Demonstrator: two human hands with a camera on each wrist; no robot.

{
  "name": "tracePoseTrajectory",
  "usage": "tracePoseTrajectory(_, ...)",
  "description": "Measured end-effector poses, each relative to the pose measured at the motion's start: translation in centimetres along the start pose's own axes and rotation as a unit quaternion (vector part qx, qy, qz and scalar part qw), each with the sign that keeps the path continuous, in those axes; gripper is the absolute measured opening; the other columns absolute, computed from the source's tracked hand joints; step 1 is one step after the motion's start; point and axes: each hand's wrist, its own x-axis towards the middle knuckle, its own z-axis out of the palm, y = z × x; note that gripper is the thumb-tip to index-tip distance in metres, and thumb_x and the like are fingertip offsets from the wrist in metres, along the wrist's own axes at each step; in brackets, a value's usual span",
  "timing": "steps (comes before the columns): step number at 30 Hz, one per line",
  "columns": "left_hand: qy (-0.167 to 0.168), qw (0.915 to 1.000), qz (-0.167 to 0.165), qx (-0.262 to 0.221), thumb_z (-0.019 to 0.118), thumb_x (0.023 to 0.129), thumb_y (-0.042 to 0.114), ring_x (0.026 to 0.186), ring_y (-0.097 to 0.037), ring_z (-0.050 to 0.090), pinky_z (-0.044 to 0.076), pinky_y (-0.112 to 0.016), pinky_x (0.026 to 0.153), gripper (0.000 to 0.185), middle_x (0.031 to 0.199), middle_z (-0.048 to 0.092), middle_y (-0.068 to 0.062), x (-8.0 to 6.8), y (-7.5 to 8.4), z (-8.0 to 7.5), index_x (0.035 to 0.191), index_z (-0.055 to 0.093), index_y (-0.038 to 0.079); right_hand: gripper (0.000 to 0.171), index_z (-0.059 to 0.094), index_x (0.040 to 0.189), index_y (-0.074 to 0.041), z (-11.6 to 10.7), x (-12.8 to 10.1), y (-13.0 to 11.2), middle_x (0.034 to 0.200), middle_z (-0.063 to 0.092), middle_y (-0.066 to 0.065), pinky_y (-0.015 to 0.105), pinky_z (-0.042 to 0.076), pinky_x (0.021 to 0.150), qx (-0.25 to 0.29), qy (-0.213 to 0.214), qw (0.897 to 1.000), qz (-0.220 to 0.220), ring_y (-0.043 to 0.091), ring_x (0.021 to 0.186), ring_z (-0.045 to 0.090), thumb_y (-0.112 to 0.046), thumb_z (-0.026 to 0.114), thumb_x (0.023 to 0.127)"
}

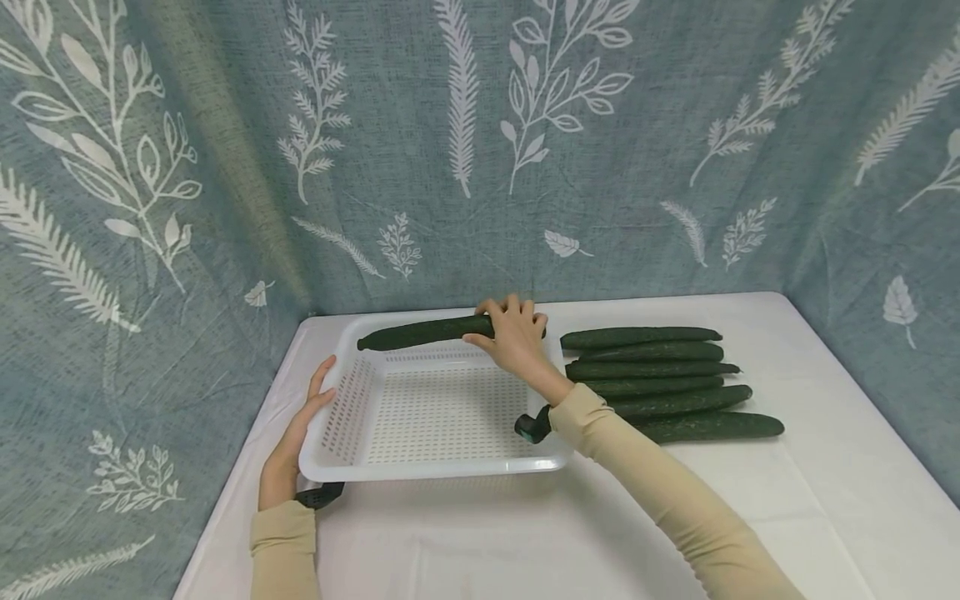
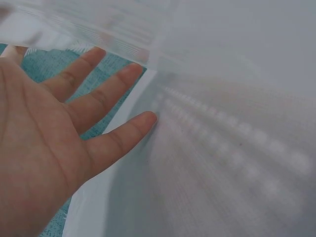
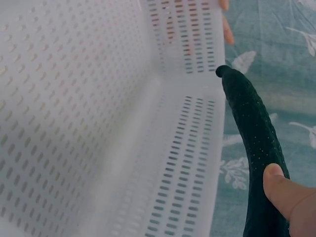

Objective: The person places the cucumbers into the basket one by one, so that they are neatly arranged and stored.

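Note:
A long dark green cucumber (image 1: 420, 333) lies crosswise over the far side of a white perforated plastic basket (image 1: 435, 471). My right hand (image 1: 517, 337) grips it near its right end, with the thumb (image 3: 276, 182) along its near side in the right wrist view. The basket interior shows only its perforated floor. At the basket's left side, my left hand (image 1: 292, 442) supports the wall with straight, spread fingers; the left wrist view shows those fingers (image 2: 106, 98) against the outside of the basket.
Several more cucumbers (image 1: 652, 369) lie side by side on the white tabletop (image 1: 847, 467), right of the basket. Blue-green curtains (image 1: 420, 150) with white leaf prints hang behind and at both sides. Dark wrist cameras (image 1: 534, 425) sit by both cuffs.

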Motion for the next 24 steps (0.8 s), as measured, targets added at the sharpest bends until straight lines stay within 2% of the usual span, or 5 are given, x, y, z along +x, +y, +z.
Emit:
tracePoseTrajectory(7, -0.024, 0.9980, 0.048, -0.034, 0.024, 0.095, 0.011, 0.131, -0.032, -0.004, 0.015, -0.026, 0.103, 0.055, 0.143, -0.010, -0.012, 0.6, -1.6, -1.1, 0.140, -0.005, 0.019, 0.044, 0.050, 0.110, -0.027, 1.2, 0.0, -0.1, 0.101, 0.041, 0.008, 0.037, 0.021, 0.067, -0.016, -0.011, 1.000, 0.019, 0.024, 0.081, 0.031, -0.055, 0.053, 0.076)
tracePoseTrajectory(14, -0.052, 0.9852, 0.149, -0.065, 0.037, 0.090, 0.002, 0.131, -0.015, 0.014, 0.014, -0.029, 0.106, 0.060, 0.146, 0.007, 0.000, 5.1, -13.0, -12.3, 0.141, 0.008, 0.015, 0.045, 0.050, 0.111, -0.027, 2.4, 0.1, 0.2, 0.100, 0.039, 0.007, 0.035, 0.020, 0.065, -0.028, -0.026, 0.999, 0.034, 0.023, 0.079, 0.030, -0.056, 0.052, 0.076)
tracePoseTrajectory(16, -0.032, 0.9921, 0.111, -0.048, 0.033, 0.090, 0.001, 0.133, -0.019, 0.007, 0.009, -0.034, 0.107, 0.061, 0.146, 0.000, -0.001, 5.1, -13.8, -13.2, 0.141, 0.003, 0.015, 0.045, 0.050, 0.110, -0.027, 2.7, 0.2, 0.3, 0.099, 0.039, 0.006, 0.035, 0.020, 0.065, -0.030, -0.027, 0.998, 0.041, 0.023, 0.079, 0.031, -0.056, 0.052, 0.076)
tracePoseTrajectory(23, -0.109, 0.9686, 0.215, -0.061, 0.037, 0.089, -0.003, 0.126, -0.006, 0.025, 0.027, -0.015, 0.096, 0.058, 0.144, 0.016, 0.004, 7.2, -18.1, -18.4, 0.140, 0.016, 0.014, 0.047, 0.049, 0.113, -0.028, 3.5, 0.7, 0.4, 0.103, 0.039, 0.007, 0.035, 0.022, 0.067, -0.030, -0.049, 0.997, 0.054, 0.023, 0.080, 0.031, -0.057, 0.050, 0.076)
tracePoseTrajectory(24, -0.107, 0.9715, 0.200, -0.070, 0.039, 0.089, 0.001, 0.128, -0.009, 0.023, 0.025, -0.018, 0.098, 0.058, 0.144, 0.015, 0.002, 6.3, -16.2, -16.6, 0.140, 0.015, 0.015, 0.047, 0.048, 0.113, -0.028, 3.6, 0.7, 0.4, 0.103, 0.039, 0.007, 0.035, 0.022, 0.067, -0.031, -0.051, 0.997, 0.055, 0.023, 0.080, 0.031, -0.057, 0.050, 0.076)
